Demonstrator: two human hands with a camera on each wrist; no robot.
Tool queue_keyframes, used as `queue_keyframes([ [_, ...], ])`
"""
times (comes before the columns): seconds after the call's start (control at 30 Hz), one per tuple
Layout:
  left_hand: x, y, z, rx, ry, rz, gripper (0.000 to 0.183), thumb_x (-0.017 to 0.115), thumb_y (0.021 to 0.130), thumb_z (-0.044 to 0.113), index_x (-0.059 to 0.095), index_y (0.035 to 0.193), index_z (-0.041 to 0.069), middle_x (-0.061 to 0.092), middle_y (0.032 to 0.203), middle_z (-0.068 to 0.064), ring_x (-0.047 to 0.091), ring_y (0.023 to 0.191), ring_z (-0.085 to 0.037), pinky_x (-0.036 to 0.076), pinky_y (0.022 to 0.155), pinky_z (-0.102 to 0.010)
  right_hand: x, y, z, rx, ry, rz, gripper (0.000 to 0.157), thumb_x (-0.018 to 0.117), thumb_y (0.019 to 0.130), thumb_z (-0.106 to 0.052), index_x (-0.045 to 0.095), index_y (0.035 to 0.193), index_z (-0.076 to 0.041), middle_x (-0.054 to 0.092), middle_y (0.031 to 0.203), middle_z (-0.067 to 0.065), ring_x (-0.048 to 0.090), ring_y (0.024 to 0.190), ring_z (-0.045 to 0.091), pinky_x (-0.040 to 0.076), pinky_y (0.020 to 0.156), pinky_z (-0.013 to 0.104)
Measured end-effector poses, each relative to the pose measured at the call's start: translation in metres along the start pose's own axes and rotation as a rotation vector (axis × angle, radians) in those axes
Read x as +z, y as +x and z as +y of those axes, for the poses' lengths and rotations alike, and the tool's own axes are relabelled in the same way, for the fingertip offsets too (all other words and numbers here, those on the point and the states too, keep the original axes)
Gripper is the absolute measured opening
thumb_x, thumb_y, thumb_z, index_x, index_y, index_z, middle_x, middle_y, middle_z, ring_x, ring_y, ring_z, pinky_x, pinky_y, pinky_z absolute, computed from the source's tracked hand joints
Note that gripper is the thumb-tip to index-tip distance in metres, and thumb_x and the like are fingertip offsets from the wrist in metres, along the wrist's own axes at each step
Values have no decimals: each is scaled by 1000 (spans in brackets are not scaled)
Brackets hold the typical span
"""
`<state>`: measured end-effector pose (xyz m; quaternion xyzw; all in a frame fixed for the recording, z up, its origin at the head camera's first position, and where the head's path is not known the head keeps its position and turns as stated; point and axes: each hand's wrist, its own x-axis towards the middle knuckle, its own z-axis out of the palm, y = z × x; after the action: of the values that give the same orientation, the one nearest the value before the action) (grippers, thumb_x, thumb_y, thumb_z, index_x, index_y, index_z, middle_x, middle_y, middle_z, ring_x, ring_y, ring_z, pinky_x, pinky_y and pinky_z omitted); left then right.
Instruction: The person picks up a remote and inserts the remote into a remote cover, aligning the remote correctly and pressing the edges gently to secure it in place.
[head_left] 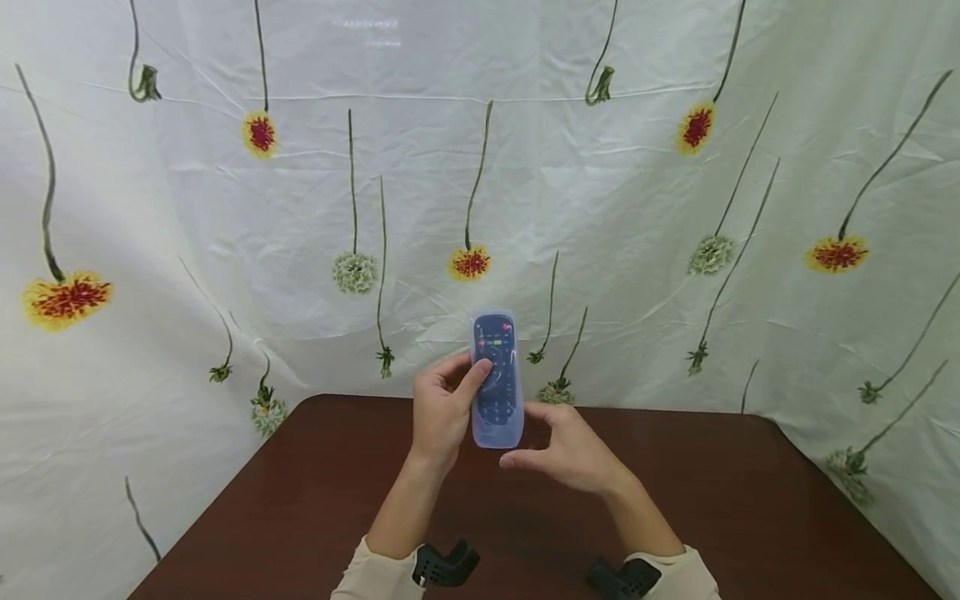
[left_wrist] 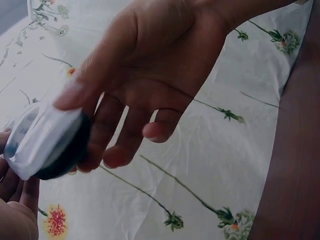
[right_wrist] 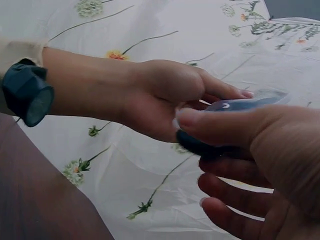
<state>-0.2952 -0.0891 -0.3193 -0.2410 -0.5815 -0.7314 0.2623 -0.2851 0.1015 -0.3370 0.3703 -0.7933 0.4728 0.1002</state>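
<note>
A dark remote control (head_left: 495, 375) in a translucent sleeve stands nearly upright above the table, its buttons facing the head camera. My left hand (head_left: 442, 408) grips its left side, thumb across the front and fingers behind. The left wrist view shows the remote end-on, with its pale sleeve (left_wrist: 47, 142) under the left thumb. My right hand (head_left: 573, 446) is at the lower right edge, thumb and fingers spread apart around the lower corner. Whether its fingertips touch the back of the sleeve is hidden. The right thumb (right_wrist: 215, 125) overlaps the remote in the right wrist view.
A dark reddish-brown table (head_left: 337, 483) lies below the hands. White cloth (head_left: 420, 183) printed with flowers hangs behind and at both sides. Black wrist bands (head_left: 446, 565) sit at the sleeve cuffs.
</note>
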Motion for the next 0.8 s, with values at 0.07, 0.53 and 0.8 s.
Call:
queue_keyframes([
  [0.07, 1, -1, 0, 9, 26, -22, 23, 75, 97, 11, 75, 111, -8, 74, 96, -17, 70, 76, -20, 59, 64, -30, -4, -1, -1, 12, 38, 19, 53, 81, 92, -23, 64, 139, -5, 72, 121, 3, 68, 107, 18, 54, 92, 42],
  [0.53, 14, -8, -1, 2, 138, -125, 25, 74, 99, 15, 75, 114, -4, 75, 105, -13, 72, 90, -25, 60, 74, -33, -5, -1, -10, -14, 93, 394, 20, 74, 98, -12, 76, 113, 2, 76, 98, 11, 72, 82, 20, 61, 65, 34],
  [0.8, 10, -9, -8, -228, 166, -444, 42, 77, 96, 25, 69, 131, 2, 74, 111, -8, 72, 101, -22, 57, 87, -36, -14, -1, -6, -32, 14, 607, 18, 75, 98, -12, 76, 107, 3, 76, 97, 12, 74, 86, 24, 59, 68, 26],
])
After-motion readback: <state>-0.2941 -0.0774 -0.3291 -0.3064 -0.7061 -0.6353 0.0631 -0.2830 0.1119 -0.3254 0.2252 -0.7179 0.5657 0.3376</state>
